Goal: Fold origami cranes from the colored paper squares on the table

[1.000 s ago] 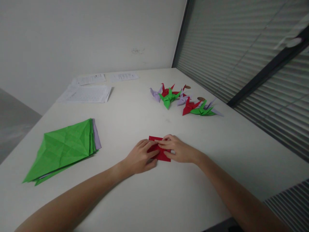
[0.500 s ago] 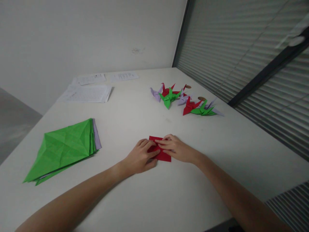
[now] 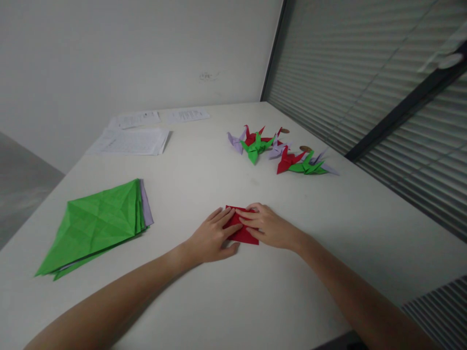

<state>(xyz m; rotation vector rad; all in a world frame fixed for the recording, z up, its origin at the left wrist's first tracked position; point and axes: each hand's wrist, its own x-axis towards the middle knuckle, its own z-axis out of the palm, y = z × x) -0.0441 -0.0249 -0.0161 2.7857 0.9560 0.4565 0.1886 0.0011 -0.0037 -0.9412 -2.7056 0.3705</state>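
A small folded square of red origami paper (image 3: 241, 234) lies flat on the white table in front of me. My left hand (image 3: 215, 236) rests at its left side, fingers stretched and spread, with fingertips pressing on the paper and the thumb on the table by the lower edge. From the right, my right hand (image 3: 268, 226) lies over the paper's upper right part, its extended fingers touching the surface. The fingers of both hands hide parts of the red square.
A stack of creased green and purple paper sheets (image 3: 98, 218) lies at the left. Several folded paper cranes (image 3: 257, 146) in red, green and purple sit at the back right, near two small brown round objects (image 3: 305, 148). Printed sheets (image 3: 134, 141) lie at the back left; window blinds (image 3: 365, 87) flank the right.
My left fingers have straightened and spread a little, sliding up along the red paper. The right hand has barely shifted, and the paper stays in place.
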